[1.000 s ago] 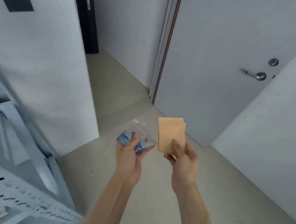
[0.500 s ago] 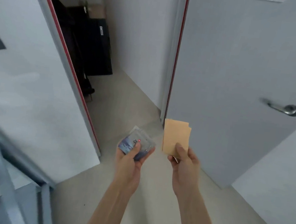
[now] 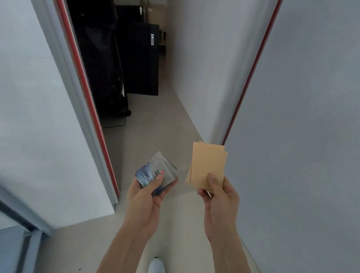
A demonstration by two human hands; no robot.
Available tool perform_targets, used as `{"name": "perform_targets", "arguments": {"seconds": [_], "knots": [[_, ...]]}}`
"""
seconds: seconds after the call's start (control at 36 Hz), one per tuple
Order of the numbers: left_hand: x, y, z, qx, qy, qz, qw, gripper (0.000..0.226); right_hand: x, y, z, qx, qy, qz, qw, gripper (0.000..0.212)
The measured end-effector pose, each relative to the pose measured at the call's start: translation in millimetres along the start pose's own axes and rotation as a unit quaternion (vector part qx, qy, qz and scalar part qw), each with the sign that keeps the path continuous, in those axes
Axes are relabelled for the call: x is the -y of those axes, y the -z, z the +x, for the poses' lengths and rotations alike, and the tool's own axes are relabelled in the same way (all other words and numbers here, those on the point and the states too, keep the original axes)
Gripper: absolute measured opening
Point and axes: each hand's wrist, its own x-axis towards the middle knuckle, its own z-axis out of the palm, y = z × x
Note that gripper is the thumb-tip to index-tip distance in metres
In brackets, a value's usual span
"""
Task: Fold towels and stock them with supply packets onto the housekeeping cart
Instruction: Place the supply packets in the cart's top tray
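My left hand (image 3: 143, 197) holds a small fan of grey and blue supply packets (image 3: 155, 172), thumb pressed across their top. My right hand (image 3: 219, 198) pinches a stack of plain tan paper packets (image 3: 207, 165) by the lower edge, upright in front of me. Both hands are raised side by side at chest height over a beige floor. No towels and no cart shelf are in view.
An open white door (image 3: 29, 105) with a red edge strip stands on the left. A narrow corridor runs ahead, with black bags and cases (image 3: 107, 58) against its left side. A closed grey door (image 3: 317, 131) fills the right. My white shoe (image 3: 156, 270) steps forward below.
The view has swung left and forward toward the corridor; the grey rack at lower left and the right door's handle have slid out of view. Both hands keep their packets.
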Motion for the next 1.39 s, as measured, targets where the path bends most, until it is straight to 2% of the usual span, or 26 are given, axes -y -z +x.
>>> {"name": "perform_targets", "arguments": {"seconds": [0.22,0.44,0.61,0.83,0.92,1.11,1.22,1.39], "knots": [[-1,-67,167,-0.030,0.026,-0.045,0.998,0.025,4,-64,161,-0.016,-0.020,-0.018,1.000,0.011],[-48,-138,301,-0.029,-0.012,-0.087,0.996,0.033,30,-137,299,-0.026,0.000,0.005,1.000,0.015],[-53,-165,389,-0.054,-0.034,-0.100,0.993,0.033,35,-171,395,-0.015,0.014,-0.004,1.000,0.016],[-40,-212,531,-0.085,-0.049,-0.119,0.988,0.037,34,-218,557,0.023,0.005,-0.015,1.000,0.012],[-47,-246,584,-0.095,-0.049,-0.150,0.983,0.034,43,-247,618,0.056,-0.002,-0.019,0.998,0.014],[-68,-312,691,-0.106,-0.085,-0.144,0.980,0.036,60,-309,732,0.103,-0.013,-0.021,0.994,0.013],[-73,-329,745,-0.106,-0.092,-0.134,0.981,0.036,60,-338,785,0.122,-0.019,-0.030,0.992,0.013],[-80,-337,840,-0.113,-0.097,-0.138,0.979,0.034,44,-383,871,0.109,-0.030,-0.042,0.993,0.011]]}}
